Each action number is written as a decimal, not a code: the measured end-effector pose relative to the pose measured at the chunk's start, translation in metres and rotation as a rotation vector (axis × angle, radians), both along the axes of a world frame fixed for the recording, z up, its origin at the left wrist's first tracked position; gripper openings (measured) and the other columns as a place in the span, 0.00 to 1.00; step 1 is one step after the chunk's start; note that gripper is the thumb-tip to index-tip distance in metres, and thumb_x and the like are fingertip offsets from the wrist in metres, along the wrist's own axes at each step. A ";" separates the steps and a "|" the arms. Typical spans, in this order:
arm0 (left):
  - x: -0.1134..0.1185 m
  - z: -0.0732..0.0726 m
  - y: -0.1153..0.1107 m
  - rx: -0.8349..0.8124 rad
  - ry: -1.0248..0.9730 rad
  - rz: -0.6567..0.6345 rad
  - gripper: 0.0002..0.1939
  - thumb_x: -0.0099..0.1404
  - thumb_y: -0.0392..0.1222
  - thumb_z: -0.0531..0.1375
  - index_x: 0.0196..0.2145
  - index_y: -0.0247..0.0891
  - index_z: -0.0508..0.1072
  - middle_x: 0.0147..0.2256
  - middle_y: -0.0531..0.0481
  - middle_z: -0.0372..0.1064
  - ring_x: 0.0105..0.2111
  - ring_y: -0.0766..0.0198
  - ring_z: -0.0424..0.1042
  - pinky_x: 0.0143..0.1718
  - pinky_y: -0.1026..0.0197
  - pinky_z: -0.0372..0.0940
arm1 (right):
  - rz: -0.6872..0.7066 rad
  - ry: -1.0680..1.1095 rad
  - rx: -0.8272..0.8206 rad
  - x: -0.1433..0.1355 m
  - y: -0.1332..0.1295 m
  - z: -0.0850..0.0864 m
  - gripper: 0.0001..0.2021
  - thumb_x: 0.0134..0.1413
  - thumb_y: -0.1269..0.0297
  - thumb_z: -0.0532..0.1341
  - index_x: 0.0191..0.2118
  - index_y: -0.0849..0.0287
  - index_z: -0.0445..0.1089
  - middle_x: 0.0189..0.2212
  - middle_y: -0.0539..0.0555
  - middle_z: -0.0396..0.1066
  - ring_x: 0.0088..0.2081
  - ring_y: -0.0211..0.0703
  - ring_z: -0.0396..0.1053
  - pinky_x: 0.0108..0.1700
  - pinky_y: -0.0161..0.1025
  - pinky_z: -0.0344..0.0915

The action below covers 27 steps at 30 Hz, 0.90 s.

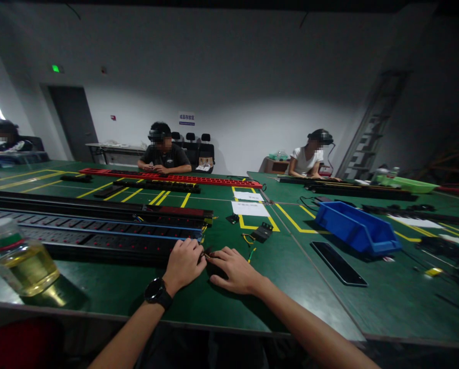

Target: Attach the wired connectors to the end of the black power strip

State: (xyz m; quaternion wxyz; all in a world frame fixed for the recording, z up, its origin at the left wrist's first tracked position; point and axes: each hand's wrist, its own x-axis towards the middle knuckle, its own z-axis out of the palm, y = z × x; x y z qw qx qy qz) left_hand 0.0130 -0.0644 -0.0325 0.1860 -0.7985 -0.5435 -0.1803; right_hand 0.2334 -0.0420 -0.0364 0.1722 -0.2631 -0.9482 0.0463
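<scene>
My left hand (184,264), with a black watch on its wrist, is closed at the front right end of the black power strips (129,245). What its fingers grip is hidden. Close beside it, my right hand (235,270) has its fingers stretched out and its thumb apart. Its fingertips reach a small dark piece with thin wire (207,254) between the hands, too small to make out fully. Beyond the right hand lie a black part (263,232), a yellow wire loop (248,239) and a short green-yellow wire (251,254).
A bottle of yellow liquid (25,264) stands at the left. To the right are a phone (339,263) and a blue bin (356,228). White paper sheets (249,208) and a long red rail (199,179) lie farther back. Several people sit around the tables.
</scene>
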 end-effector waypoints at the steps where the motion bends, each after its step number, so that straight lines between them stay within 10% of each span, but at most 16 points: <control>1: 0.001 0.000 0.000 0.000 -0.001 0.005 0.07 0.68 0.41 0.59 0.34 0.39 0.76 0.37 0.45 0.75 0.42 0.53 0.70 0.45 0.48 0.59 | 0.000 0.002 -0.001 0.000 0.000 0.000 0.26 0.67 0.50 0.60 0.65 0.57 0.68 0.57 0.59 0.72 0.53 0.51 0.65 0.55 0.48 0.61; 27: 0.002 0.001 0.000 -0.003 -0.013 0.018 0.07 0.67 0.41 0.59 0.33 0.39 0.75 0.37 0.45 0.75 0.42 0.51 0.71 0.44 0.48 0.59 | 0.003 0.027 0.002 0.002 0.004 -0.003 0.26 0.67 0.49 0.61 0.64 0.57 0.68 0.56 0.60 0.72 0.53 0.51 0.65 0.57 0.48 0.63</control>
